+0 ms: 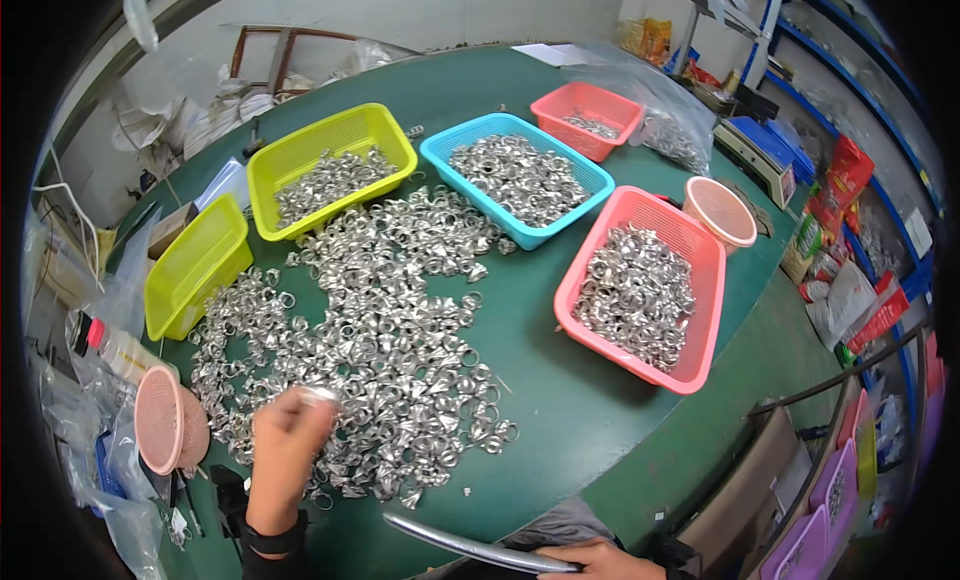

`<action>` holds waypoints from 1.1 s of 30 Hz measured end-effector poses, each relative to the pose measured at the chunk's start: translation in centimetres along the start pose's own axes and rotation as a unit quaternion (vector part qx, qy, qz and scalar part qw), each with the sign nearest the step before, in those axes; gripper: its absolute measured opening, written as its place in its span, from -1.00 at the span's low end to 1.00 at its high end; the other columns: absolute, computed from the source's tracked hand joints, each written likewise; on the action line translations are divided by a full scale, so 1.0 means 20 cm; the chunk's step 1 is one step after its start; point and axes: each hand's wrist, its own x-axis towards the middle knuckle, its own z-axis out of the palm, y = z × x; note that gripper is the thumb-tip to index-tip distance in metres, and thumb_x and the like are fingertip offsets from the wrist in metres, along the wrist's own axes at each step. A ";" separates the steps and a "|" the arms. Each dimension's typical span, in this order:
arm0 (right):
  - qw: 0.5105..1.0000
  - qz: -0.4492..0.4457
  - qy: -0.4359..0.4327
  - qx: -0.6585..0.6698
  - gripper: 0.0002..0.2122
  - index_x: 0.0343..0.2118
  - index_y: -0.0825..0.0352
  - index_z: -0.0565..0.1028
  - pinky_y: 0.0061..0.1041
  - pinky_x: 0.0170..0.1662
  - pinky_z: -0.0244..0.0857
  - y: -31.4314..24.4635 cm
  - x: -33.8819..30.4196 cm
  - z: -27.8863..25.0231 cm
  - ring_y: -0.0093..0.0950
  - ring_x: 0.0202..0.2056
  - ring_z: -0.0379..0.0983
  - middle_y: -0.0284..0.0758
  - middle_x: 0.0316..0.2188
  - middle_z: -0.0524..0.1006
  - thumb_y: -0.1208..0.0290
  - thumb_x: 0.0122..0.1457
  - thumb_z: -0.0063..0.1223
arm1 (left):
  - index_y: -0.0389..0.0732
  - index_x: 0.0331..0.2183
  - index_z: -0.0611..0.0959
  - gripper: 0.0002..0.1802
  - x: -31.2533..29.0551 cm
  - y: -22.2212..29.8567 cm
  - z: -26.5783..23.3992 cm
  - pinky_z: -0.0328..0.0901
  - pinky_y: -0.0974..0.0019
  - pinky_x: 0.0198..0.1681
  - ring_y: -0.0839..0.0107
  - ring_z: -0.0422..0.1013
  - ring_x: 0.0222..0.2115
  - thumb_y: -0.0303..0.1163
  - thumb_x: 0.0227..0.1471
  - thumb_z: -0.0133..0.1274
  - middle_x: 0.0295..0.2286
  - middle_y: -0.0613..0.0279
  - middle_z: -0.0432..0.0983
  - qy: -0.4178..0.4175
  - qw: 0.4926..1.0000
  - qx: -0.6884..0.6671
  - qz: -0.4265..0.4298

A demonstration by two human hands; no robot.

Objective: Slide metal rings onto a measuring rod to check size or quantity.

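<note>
A wide pile of small shiny metal pieces [380, 320] covers the green table [560, 400]. My left hand [285, 450] is over the pile's near left edge, fingers closed on one silver metal piece [320, 394]. My right hand [590, 558] is at the bottom edge, gripping one end of a long curved silver metal bar [470, 545] that reaches left in front of me.
Baskets with metal pieces stand around: a yellow basket [330, 160], a blue basket [515, 175], a far pink basket [585, 115] and a near pink basket [640, 290]. A tilted yellow basket [195, 265], a pink strainer [165, 420] and a pink cup [720, 210] lie nearby.
</note>
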 end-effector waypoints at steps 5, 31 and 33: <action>0.996 0.076 -0.002 -0.044 -0.69 -0.28 0.43 0.35 -0.66 -0.48 0.22 -0.05 -0.10 -0.10 -0.60 -0.54 0.35 -0.30 -0.60 0.41 0.43 -0.12 0.04 | -0.31 -0.58 0.46 -0.72 0.17 0.21 0.43 0.05 0.48 -0.71 0.61 0.10 -0.76 -0.26 -0.23 0.04 -0.82 0.28 0.17 -0.273 0.938 0.185 0.107; 0.978 0.051 0.203 0.024 -0.83 -0.50 0.55 0.38 -0.77 -0.74 -0.04 0.07 -0.07 -0.18 -0.74 -0.79 0.14 -0.42 -0.79 0.30 0.51 -0.12 -0.05 | -0.26 -0.51 0.48 -0.79 -0.12 -0.19 0.31 0.13 0.49 -0.57 0.49 0.22 -0.64 -0.39 -0.30 0.10 -0.60 0.27 0.30 -0.225 0.942 0.216 0.125; 0.976 0.056 0.207 0.028 -0.84 -0.52 0.55 0.38 -0.77 -0.74 -0.05 0.06 -0.05 -0.17 -0.74 -0.79 0.13 -0.43 -0.80 0.28 0.52 -0.12 -0.05 | -0.24 -0.46 0.47 -0.72 -0.15 -0.20 0.31 0.14 0.43 -0.50 0.39 0.22 -0.58 -0.31 -0.31 0.09 -0.56 0.25 0.29 -0.252 0.878 0.307 0.269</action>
